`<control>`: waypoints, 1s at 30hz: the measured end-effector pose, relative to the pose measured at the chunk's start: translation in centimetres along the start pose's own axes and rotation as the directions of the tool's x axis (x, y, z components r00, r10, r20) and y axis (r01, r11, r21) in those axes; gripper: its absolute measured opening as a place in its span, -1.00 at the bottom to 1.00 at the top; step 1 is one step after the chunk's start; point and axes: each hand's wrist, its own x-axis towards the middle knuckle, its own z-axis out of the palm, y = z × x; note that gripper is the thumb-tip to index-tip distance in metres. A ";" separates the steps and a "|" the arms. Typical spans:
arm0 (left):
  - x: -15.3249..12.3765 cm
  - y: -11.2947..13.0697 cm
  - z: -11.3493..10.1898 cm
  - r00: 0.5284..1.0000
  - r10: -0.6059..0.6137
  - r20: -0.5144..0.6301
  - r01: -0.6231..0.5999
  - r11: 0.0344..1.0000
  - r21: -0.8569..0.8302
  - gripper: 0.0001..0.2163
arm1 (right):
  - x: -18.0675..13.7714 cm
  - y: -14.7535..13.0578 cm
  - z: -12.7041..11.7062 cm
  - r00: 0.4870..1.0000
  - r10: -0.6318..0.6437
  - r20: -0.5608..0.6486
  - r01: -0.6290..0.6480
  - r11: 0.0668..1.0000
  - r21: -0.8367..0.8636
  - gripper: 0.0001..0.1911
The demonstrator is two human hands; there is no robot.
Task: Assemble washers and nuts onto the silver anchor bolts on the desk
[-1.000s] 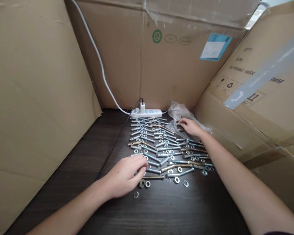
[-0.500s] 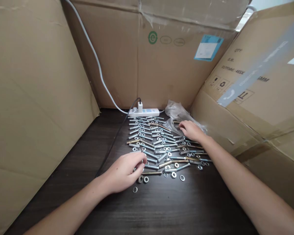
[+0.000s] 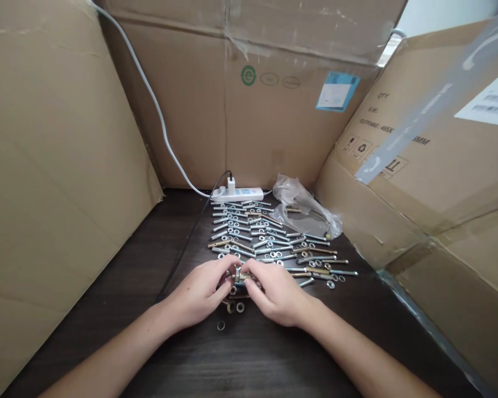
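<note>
Many metal bolts and washers [image 3: 265, 240] lie in rows on a dark wooden table [image 3: 249, 354]. At the near end of the rows my left hand [image 3: 201, 293] and my right hand [image 3: 276, 293] meet, fingertips pinched together around a bolt with a washer or nut [image 3: 238, 275] held between them. Loose washers [image 3: 221, 325] lie just below my hands. A crumpled clear plastic bag [image 3: 302, 210] with a few bolts in it lies at the far right of the rows.
Tall cardboard boxes [image 3: 58, 155] wall the table on the left, back and right. A white power strip [image 3: 236, 193] with a plugged charger sits at the back; its white cable climbs the left box and a black cable [image 3: 186, 246] runs toward me.
My right hand left the plastic bag and came back to meet my left hand over the near bolts. The view has tilted slightly.
</note>
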 end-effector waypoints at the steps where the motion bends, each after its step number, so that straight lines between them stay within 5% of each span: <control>1: 0.0 0.0 0.0 1.000 0.002 0.008 -0.002 1.000 0.012 -0.81 | 0.0 0.0 0.2 1.000 -0.004 -0.003 0.004 1.000 0.015 -0.91; 11: 2.2 2.2 -1.1 0.988 0.055 0.142 -0.091 0.961 0.262 -0.89 | -0.9 1.9 0.3 0.994 0.094 -0.055 -0.091 0.994 0.058 -0.85; 23: 1.8 0.6 0.0 0.983 0.099 0.156 -0.127 0.976 0.180 -0.75 | -1.0 1.9 0.8 0.999 0.033 -0.029 -0.033 0.999 -0.003 -0.84; 30: 1.3 0.8 -0.3 0.990 0.136 0.023 -0.138 0.984 0.116 -0.86 | -1.1 1.8 0.7 0.998 0.039 -0.053 -0.039 0.999 -0.006 -0.86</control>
